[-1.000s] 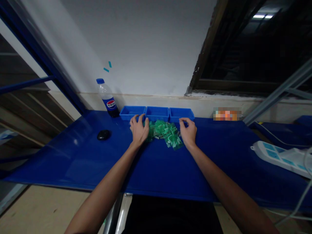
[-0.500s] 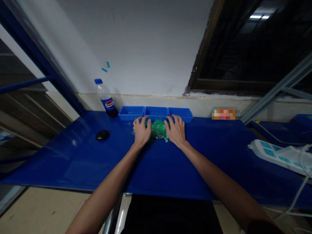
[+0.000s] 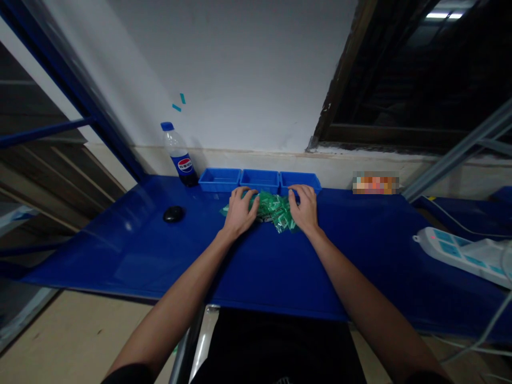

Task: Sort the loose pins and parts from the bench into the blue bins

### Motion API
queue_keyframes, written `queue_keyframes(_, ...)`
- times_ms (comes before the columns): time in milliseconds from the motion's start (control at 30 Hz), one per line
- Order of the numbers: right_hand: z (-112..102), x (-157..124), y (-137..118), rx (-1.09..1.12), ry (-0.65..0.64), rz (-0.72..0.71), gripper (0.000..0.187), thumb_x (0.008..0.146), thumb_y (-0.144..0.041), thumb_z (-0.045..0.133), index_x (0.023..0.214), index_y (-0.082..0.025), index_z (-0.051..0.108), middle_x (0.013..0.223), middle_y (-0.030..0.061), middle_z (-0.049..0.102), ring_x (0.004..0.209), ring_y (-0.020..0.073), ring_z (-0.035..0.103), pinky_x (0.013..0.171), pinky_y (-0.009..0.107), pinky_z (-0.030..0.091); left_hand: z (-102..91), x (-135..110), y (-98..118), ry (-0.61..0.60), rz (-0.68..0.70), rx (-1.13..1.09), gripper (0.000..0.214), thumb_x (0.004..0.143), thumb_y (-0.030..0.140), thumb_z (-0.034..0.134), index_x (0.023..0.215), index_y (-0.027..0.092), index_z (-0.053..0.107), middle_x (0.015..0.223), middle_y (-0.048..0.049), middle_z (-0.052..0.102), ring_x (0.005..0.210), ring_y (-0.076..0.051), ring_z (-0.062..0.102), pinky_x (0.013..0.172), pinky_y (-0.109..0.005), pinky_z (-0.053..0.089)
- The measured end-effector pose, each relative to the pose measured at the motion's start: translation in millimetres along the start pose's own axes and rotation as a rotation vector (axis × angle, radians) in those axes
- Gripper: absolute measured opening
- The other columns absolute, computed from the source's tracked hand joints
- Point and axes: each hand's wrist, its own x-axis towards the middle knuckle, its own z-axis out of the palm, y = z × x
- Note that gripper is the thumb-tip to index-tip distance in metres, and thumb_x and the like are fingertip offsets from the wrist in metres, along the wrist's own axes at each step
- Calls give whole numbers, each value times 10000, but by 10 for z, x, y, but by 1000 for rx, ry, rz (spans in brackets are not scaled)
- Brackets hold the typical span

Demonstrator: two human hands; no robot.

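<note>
Left hand, right hand — flat, released — on green packet pile, elongated left-right.

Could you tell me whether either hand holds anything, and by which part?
Nothing looks held: the left hand and right hand lie flat on the packet pile, one each side.

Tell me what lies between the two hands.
In the head view, a heap of small green packets lies between the left hand and the right hand, both touching it.

White wall behind a glossy blue table; dark window at right; tan floor below; dim light.
</note>
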Motion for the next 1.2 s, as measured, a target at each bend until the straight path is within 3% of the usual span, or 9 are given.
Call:
queue_keyframes(67, -62, 22, -28, 13, -20, -43, 301, 1036, -345, 490, 823, -224, 665, 855, 76, 717, 872, 252, 636, 853, 391, 482, -33, 15, 1, 3, 64, -41, 348, 1064, 395, 447, 1237, 217, 692, 1302, -124, 619, 1296, -279, 528, 1178, -465, 415)
queue_keyframes(167, -136, 29, -58, 23, -113, -73, 487, 1025, -373, 503, 565, -258, 396, 557, -7, 480, 566, 177, 478, 624, 335, 389, -56, 33, -5, -4, 151, -93, 323, 1057, 373, 462, 1189, 204, 703, 1239, -124, 651, 1239, -265, 571, 1149, -447, 447)
queue_keyframes(233, -162, 28, -71, 33, -149, -62, 530, 1013, -373, 509, 546, -257, 287, 509, -32, 368, 495, 147, 391, 564, 329, 311, -47, 37, -19, -13, 176, -108, 300, 1050, 356, 473, 1143, 202, 712, 1207, -121, 669, 1214, -261, 592, 1123, -440, 472)
queue_keyframes(333, -179, 36, -73, 66, -146, -42, 533, 993, -355, 524, 552, -250, 245, 494, -50, 284, 460, 121, 319, 543, 323, 248, -14, 36, -54, -14, 181, -123, 258, 1035, 316, 494, 1078, 195, 717, 1163, -115, 693, 1175, -257, 619, 1086, -435, 502)
queue_keyframes(567, -216, 58, 8, 92, -178, -16, 522, 963, -353, 552, 547, -239, 258, 498, -60, 241, 460, 103, 280, 540, 305, 229, -8, 40, -99, 29, 172, -141, 222, 1029, 282, 521, 1040, 191, 723, 1109, -102, 721, 1108, -249, 645, 1044, -417, 523)
queue_keyframes(767, -272, 85, 34, 78, -279, 6, 531, 974, -399, 547, 547, -233, 279, 501, -57, 264, 473, 107, 310, 556, 300, 251, -14, 37, -92, 47, 178, -144, 213, 1026, 270, 531, 1062, 188, 724, 1114, -98, 720, 1105, -245, 644, 1034, -410, 522)
queue_keyframes(933, -467, 179, 84, -3, -455, 80, 408, 932, -490, 652, 645, -224, 538, 559, -27, 543, 538, 142, 512, 576, 292, 316, -2, 31, -97, 66, 213, -146, 214, 1024, 262, 534, 1079, 178, 723, 1106, -101, 712, 1097, -244, 634, 1026, -416, 522)
queue_keyframes(1067, -645, 225, 161, -50, -610, 163, 491, 771, -657, 796, 691, -236, 556, 619, -11, 648, 567, 165, 579, 558, 290, 329, -15, 29, -72, 77, 254, -127, 217, 1023, 254, 529, 1098, 180, 719, 1115, -106, 700, 1102, -245, 626, 1024, -433, 525)
queue_keyframes(1200, -691, 210, 257, -68, -765, 173, 575, 608, -688, 892, 671, -239, 538, 654, -10, 684, 589, 175, 596, 561, 291, 335, -34, 11, 18, 32, 336, -86, 249, 1023, 264, 532, 1169, 178, 716, 1178, -124, 686, 1167, -269, 597, 1051, -478, 514)
